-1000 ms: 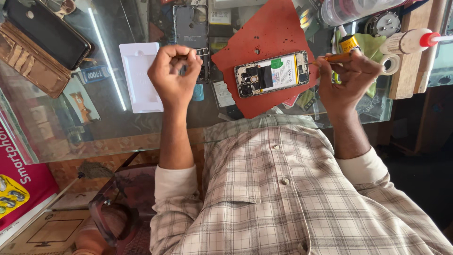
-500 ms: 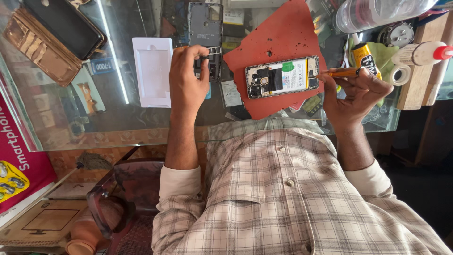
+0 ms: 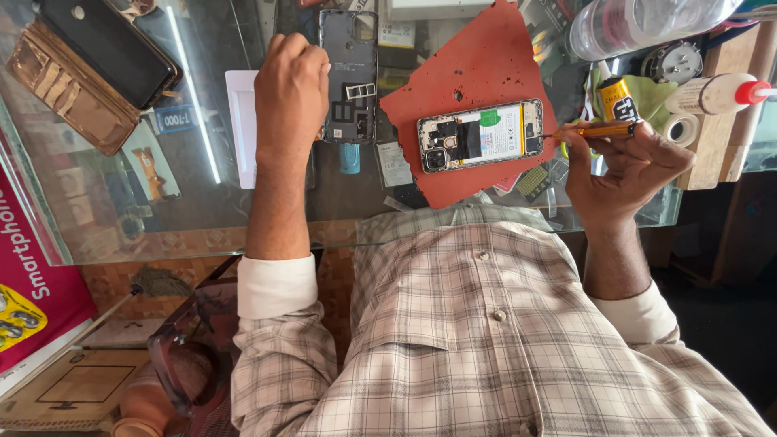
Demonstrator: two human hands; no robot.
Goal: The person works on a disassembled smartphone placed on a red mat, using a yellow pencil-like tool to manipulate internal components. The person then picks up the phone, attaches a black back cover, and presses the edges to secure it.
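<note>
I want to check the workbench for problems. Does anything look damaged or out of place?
The phone on the red mat lies with its back removed and its insides exposed. Its grey back cover lies apart on the glass.

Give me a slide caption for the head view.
Left hand at grey back cover; right hand holds orange screwdriver.

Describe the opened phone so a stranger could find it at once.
On the glass counter lies a red work mat. The backless smartphone rests across it, white battery and circuitry exposed. Unlike the detached grey back cover beside the mat, it shows camera lenses at one end.
</note>
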